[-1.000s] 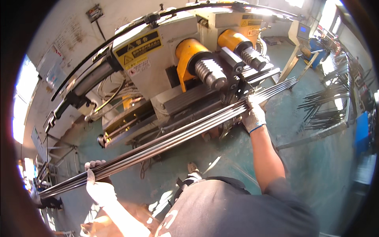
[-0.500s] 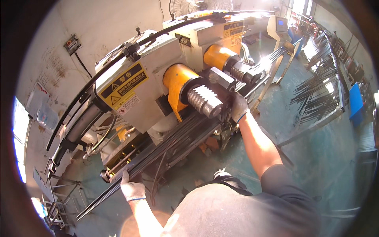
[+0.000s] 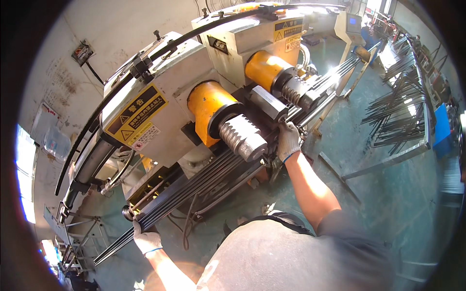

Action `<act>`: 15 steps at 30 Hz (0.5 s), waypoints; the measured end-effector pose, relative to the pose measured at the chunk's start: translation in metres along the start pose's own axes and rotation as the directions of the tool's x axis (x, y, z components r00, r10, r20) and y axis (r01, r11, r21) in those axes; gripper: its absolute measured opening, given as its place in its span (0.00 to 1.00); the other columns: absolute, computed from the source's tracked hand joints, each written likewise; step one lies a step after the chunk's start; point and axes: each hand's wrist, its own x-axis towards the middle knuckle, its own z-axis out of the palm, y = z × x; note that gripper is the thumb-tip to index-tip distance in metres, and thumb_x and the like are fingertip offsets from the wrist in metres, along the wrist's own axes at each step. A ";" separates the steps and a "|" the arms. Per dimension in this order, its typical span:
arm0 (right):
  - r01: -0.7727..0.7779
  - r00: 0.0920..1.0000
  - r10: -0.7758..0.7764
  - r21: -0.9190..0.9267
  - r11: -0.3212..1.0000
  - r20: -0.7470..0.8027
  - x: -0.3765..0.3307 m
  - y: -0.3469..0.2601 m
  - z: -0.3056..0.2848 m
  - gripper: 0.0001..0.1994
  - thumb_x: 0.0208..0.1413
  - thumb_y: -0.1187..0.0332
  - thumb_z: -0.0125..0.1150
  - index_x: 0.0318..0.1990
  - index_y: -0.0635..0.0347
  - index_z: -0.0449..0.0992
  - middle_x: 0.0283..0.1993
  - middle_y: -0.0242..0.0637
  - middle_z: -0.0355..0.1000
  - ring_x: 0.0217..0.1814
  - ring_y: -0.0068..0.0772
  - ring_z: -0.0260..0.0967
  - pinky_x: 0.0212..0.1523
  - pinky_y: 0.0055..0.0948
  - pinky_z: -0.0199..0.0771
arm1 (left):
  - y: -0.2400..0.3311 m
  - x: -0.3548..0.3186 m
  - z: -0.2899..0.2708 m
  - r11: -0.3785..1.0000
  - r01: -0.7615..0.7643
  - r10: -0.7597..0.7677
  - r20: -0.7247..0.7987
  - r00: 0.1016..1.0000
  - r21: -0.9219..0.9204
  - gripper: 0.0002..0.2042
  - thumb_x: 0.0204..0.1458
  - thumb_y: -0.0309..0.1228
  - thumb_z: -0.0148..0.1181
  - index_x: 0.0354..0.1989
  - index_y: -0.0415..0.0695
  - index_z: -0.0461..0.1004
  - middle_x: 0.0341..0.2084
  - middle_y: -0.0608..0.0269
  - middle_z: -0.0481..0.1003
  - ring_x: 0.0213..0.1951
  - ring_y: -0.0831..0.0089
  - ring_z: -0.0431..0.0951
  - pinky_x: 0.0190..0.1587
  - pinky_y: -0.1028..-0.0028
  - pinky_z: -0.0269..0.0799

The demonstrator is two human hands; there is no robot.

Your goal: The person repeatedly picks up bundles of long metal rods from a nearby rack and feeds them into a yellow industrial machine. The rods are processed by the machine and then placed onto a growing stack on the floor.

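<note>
A bundle of long dark metal rods (image 3: 194,186) lies slanted along the front of a grey machine (image 3: 160,111) with two yellow cylinders and ribbed steel rollers (image 3: 240,138). My left hand (image 3: 144,238), in a white glove, grips the bundle near its lower left end. My right hand (image 3: 289,140), also gloved, holds the rods up by the rollers and the machine's clamp block. The bundle's far end runs on to the upper right past the second roller (image 3: 293,89).
A metal frame rack (image 3: 403,111) with several bent dark rods stands to the right on the green floor. A control box on a post (image 3: 350,24) is at the top right. Cables and hoses (image 3: 189,228) hang under the machine. A stand (image 3: 73,242) sits at the lower left.
The rod bundle has moved in toward the machine, from out in front of it to lying against the rollers. Both hands went with it; my view has come closer.
</note>
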 end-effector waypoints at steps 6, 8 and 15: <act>-0.007 0.999 0.004 0.065 0.998 0.052 -0.027 -0.038 0.006 0.18 0.78 0.49 0.65 0.41 0.54 0.80 0.30 0.23 0.70 0.28 0.18 0.65 0.30 0.26 0.63 | -0.089 -0.030 0.040 0.995 0.099 -0.099 0.161 0.982 0.009 0.16 0.74 0.38 0.66 0.57 0.37 0.84 0.55 0.51 0.85 0.59 0.56 0.84 0.74 0.51 0.76; -0.037 0.999 0.036 0.043 0.998 0.030 -0.038 -0.057 0.006 0.19 0.80 0.48 0.63 0.42 0.53 0.82 0.30 0.23 0.71 0.27 0.17 0.64 0.29 0.26 0.61 | -0.109 -0.054 0.079 0.989 0.134 -0.131 0.059 0.990 -0.062 0.15 0.75 0.36 0.64 0.58 0.35 0.83 0.55 0.49 0.85 0.60 0.54 0.84 0.74 0.49 0.77; 0.364 0.931 -0.302 -0.547 0.754 0.203 -0.046 -0.030 -0.076 0.19 0.82 0.60 0.54 0.58 0.67 0.84 0.53 0.40 0.85 0.54 0.33 0.82 0.57 0.38 0.81 | -0.043 -0.003 0.000 0.998 -0.045 0.045 0.018 0.999 -0.035 0.16 0.79 0.37 0.58 0.60 0.38 0.82 0.54 0.54 0.85 0.60 0.57 0.85 0.71 0.51 0.80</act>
